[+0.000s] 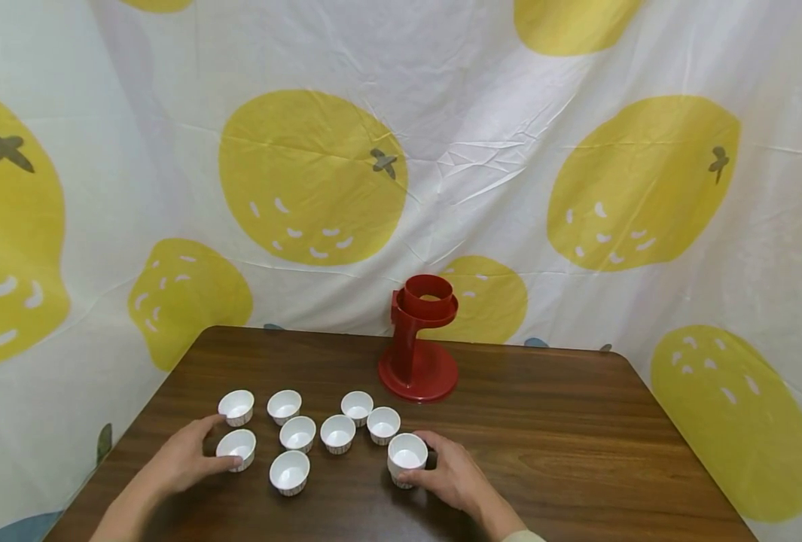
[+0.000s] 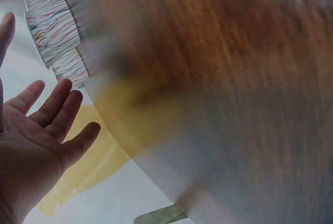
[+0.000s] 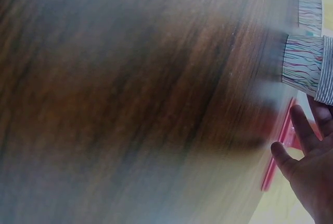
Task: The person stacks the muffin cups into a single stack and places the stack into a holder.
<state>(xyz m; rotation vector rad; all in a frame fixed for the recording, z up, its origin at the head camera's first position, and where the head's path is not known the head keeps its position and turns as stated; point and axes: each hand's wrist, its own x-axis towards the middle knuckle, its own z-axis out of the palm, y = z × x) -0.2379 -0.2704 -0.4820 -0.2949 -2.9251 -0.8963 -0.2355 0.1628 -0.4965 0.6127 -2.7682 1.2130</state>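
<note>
While I watch via head cam, nearest is a dark wood table (image 1: pixel 563 444), w/ lemon-print cloth (image 1: pixel 312 177) hung behind & round it. L hand (image 1: pixel 182 461) lies fingers loose, tips touching a small white paper cup (image 1: pixel 236 448) at front left. R hand (image 1: pixel 453 476) curls round another cup (image 1: pixel 407 456) on the right. Seven more cups (image 1: pixel 337 433) sit between & just beyond. Farther back stands a red holder (image 1: pixel 419 339). No writing I can read; wrist views blurred.
</note>
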